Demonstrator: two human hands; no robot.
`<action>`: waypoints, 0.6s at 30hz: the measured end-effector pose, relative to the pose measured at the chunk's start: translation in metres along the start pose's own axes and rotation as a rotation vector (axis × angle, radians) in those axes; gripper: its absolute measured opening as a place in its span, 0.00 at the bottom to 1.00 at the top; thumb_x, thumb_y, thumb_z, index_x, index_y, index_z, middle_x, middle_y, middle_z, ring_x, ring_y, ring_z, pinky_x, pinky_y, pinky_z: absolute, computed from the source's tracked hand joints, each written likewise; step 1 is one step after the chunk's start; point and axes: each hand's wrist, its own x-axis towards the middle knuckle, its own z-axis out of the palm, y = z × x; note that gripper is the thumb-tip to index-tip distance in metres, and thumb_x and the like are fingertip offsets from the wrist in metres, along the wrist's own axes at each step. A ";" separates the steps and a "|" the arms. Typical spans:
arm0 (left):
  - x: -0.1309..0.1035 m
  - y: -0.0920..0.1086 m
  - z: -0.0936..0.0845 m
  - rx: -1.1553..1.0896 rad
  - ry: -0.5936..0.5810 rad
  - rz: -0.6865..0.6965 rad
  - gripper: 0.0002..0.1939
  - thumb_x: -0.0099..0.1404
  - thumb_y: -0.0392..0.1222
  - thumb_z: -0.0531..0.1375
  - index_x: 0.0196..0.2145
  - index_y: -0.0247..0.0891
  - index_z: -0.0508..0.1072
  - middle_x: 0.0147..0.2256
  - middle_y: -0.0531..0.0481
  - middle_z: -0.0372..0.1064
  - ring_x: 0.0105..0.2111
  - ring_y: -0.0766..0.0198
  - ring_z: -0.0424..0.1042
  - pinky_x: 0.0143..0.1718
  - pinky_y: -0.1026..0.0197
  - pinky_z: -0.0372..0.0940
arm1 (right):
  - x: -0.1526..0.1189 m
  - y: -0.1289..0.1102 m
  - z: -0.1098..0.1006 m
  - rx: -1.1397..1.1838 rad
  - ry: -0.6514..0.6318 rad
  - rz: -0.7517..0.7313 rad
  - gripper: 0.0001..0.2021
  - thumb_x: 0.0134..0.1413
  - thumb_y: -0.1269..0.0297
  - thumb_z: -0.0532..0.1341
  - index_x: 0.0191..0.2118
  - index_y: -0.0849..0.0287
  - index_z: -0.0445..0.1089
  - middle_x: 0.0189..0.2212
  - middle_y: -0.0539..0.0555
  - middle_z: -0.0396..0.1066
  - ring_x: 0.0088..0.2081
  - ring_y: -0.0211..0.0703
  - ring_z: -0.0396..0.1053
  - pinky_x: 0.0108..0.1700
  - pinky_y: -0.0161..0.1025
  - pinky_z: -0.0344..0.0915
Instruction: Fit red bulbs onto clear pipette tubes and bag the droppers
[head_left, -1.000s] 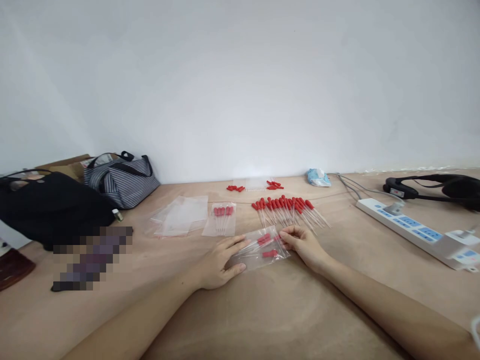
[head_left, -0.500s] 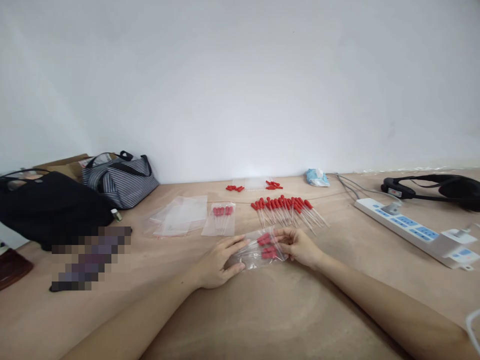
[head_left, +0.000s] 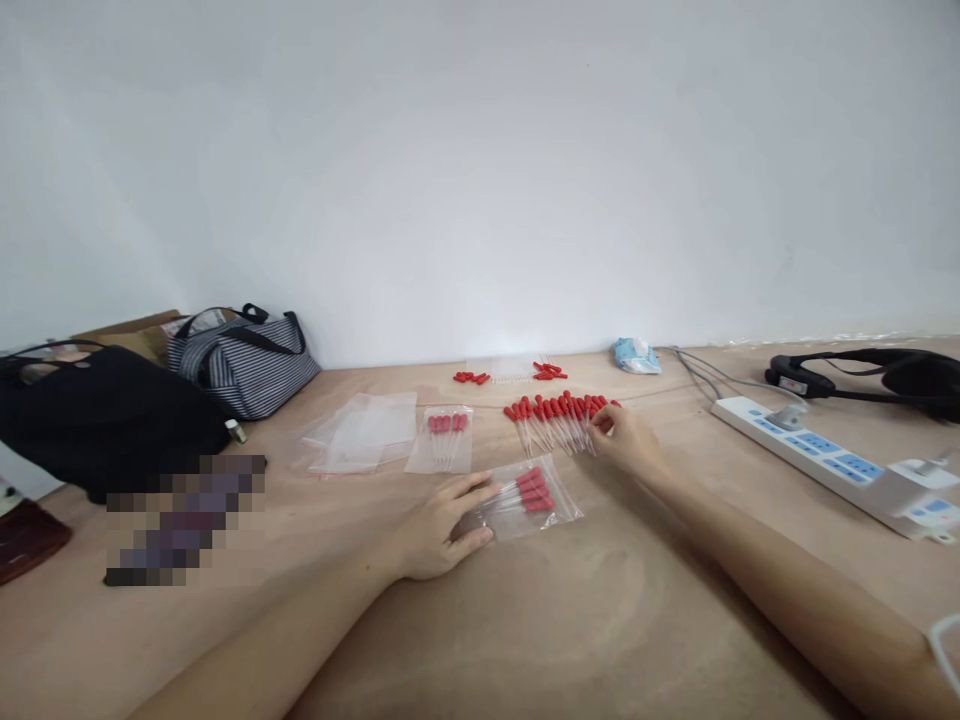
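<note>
With twelve o'clock toward the wall [head_left: 480, 200], we see two hands above one desk [head_left: 525, 630]. The left hand [head_left: 435, 525], half open with thumb and fingers apart, rests on one clear bag [head_left: 517, 525] at its three o'clock; we count at least three red droppers [head_left: 535, 490] inside. The right hand [head_left: 634, 445] has its fingers bent nearly together, at the three o'clock side of one pile [head_left: 559, 410]; we cannot tell if it holds any dropper. One filled bag [head_left: 416, 460] lies at the left hand's twelve o'clock.
</note>
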 end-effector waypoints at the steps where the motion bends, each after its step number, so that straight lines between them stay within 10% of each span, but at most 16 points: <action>1: 0.000 0.001 0.000 0.001 -0.004 -0.006 0.25 0.61 0.45 0.52 0.57 0.44 0.55 0.59 0.47 0.46 0.57 0.54 0.50 0.55 0.50 0.50 | 0.007 0.004 -0.003 -0.113 0.040 0.036 0.05 0.44 0.66 0.55 0.28 0.60 0.66 0.29 0.55 0.70 0.31 0.42 0.67 0.28 0.34 0.56; 10: 0.000 -0.001 -0.001 -0.016 0.006 0.013 0.24 0.61 0.45 0.52 0.56 0.45 0.57 0.59 0.48 0.47 0.57 0.54 0.50 0.55 0.48 0.50 | 0.025 0.004 0.004 -0.398 -0.099 0.135 0.13 0.46 0.70 0.52 0.40 0.65 0.61 0.35 0.65 0.68 0.36 0.52 0.67 0.30 0.38 0.56; 18: 0.000 0.000 -0.001 -0.013 0.002 0.006 0.24 0.61 0.45 0.53 0.56 0.45 0.56 0.59 0.48 0.46 0.57 0.54 0.50 0.55 0.49 0.50 | 0.012 0.003 -0.022 0.061 -0.006 -0.019 0.21 0.44 0.68 0.54 0.47 0.65 0.55 0.29 0.56 0.66 0.32 0.45 0.66 0.32 0.38 0.60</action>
